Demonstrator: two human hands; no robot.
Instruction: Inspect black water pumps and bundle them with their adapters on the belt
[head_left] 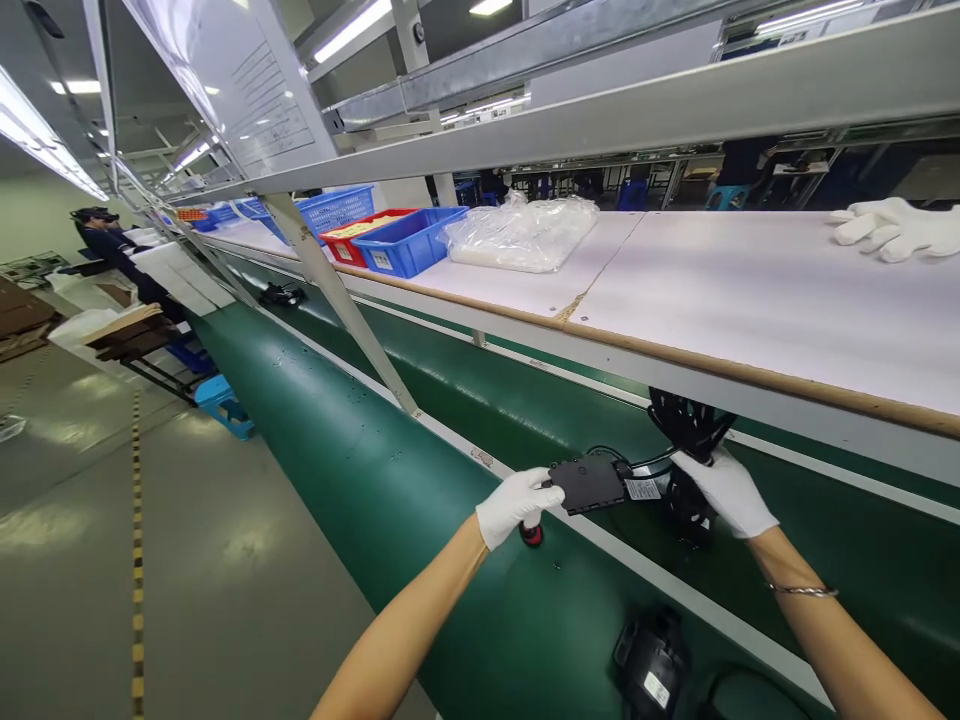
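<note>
My left hand (519, 503), in a white glove, pinches the left end of a flat black plastic box (590, 483). Cables run from the box to a bundle of black cable (688, 425), which my right hand (726, 492), also gloved, grips over the sunken green channel. A white printed label (643, 487) hangs between the hands. Just below my left hand a small red and black round part (532, 535) shows on the green surface. Nearer to me lies a black moulded housing (651, 665) with a white sticker.
A white shelf (720, 290) with a wooden edge runs above the channel, carrying a blue bin (409, 240), a red bin (352, 235), a clear plastic bag (523, 235) and a white glove (900, 228). A slanted post (341, 300) stands left. A person (112, 245) works far left.
</note>
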